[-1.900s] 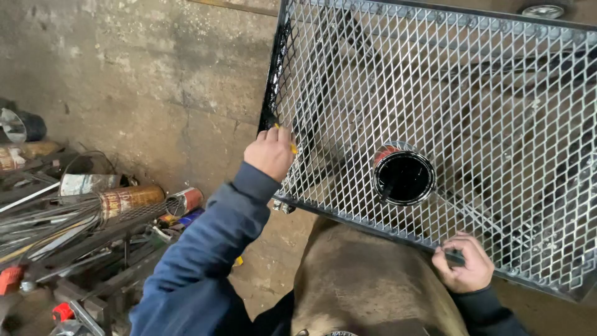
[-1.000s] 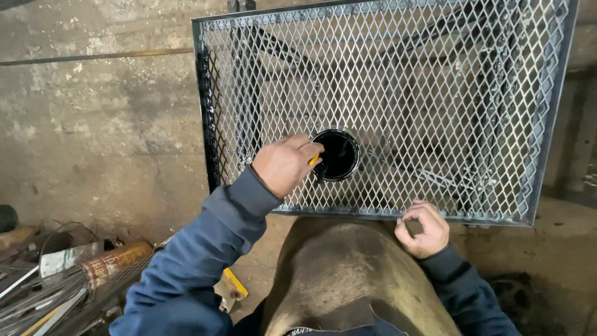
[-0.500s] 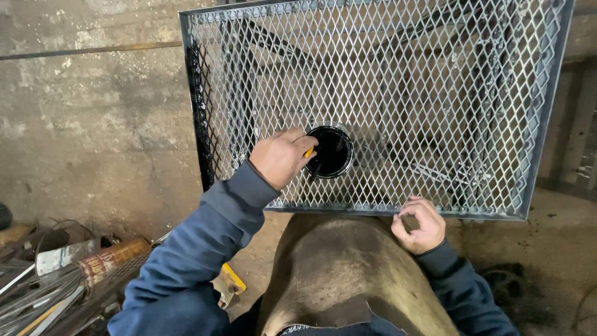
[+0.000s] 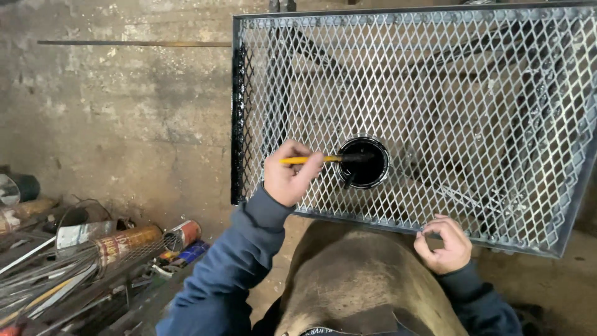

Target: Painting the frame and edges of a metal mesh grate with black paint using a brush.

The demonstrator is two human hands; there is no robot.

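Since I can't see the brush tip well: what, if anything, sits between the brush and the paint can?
Nothing visible does. The left hand holds the yellow-handled brush level, its dark head already over the open paint can on the mesh panel.

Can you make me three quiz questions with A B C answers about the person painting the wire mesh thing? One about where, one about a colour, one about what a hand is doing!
1. Where is the paint can?
A on the mesh frame
B on the floor
C on the person's lap

2. What colour is the brush handle?
A red
B yellow
C green

3. What is the right hand doing?
A hanging free
B holding the can
C pinching the frame's near edge

Answers: 1 A, the can sits on the mesh. 2 B, the left hand holds a yellow handle. 3 C, its fingers close on the edge.
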